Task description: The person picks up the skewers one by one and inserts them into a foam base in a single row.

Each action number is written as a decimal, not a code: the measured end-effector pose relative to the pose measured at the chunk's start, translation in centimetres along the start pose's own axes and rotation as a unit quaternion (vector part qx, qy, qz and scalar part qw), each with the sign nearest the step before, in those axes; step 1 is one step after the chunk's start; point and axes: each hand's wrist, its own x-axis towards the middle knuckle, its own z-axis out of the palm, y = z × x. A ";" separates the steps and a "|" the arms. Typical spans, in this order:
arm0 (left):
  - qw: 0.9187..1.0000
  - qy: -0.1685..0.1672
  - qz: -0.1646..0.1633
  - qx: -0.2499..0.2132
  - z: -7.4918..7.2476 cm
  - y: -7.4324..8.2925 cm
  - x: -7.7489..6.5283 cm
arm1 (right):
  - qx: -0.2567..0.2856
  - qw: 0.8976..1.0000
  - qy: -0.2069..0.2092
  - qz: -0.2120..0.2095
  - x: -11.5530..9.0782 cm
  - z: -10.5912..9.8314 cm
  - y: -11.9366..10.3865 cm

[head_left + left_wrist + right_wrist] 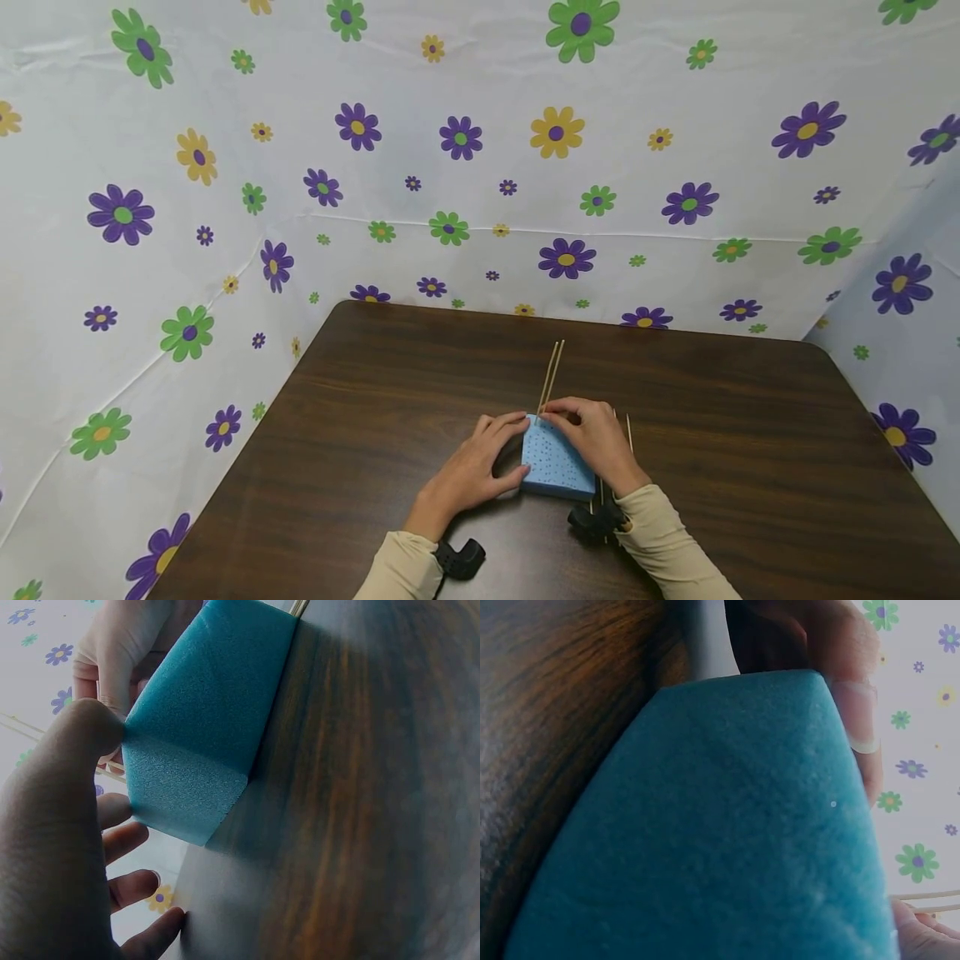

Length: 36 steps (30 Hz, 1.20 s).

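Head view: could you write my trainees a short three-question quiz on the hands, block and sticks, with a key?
1. Multiple choice: what colour is the block?
a) red
b) blue
c) yellow

2. True or false: the left hand touches the block.

3. Fill in: a raised stick is pinched by the ____ hand.

Key:
1. b, blue.
2. True; it steadies the left side.
3. Right; the right hand has its grip at the block's far edge.
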 end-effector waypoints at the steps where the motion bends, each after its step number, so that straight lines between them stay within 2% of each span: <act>1: 1.000 -0.001 -0.001 -0.001 0.0 0.0 0.0 | 0.000 1.000 -0.001 0.000 0.0 0.0 0.0; 9: 1.000 -0.003 -0.004 -0.002 0.1 -0.1 0.1 | 0.011 0.999 -0.037 0.012 0.1 -0.5 0.1; 19: 1.000 0.001 0.002 0.001 0.1 -0.1 0.0 | -0.034 0.992 -0.116 0.027 0.3 -3.5 0.5; 28: 1.000 0.006 0.002 -0.001 0.2 0.0 0.0 | -0.026 0.987 -0.152 0.047 0.4 -6.0 2.5; 36: 1.000 0.012 0.010 0.003 0.2 -0.1 -0.1 | -0.012 0.984 -0.154 0.090 0.3 -8.3 4.7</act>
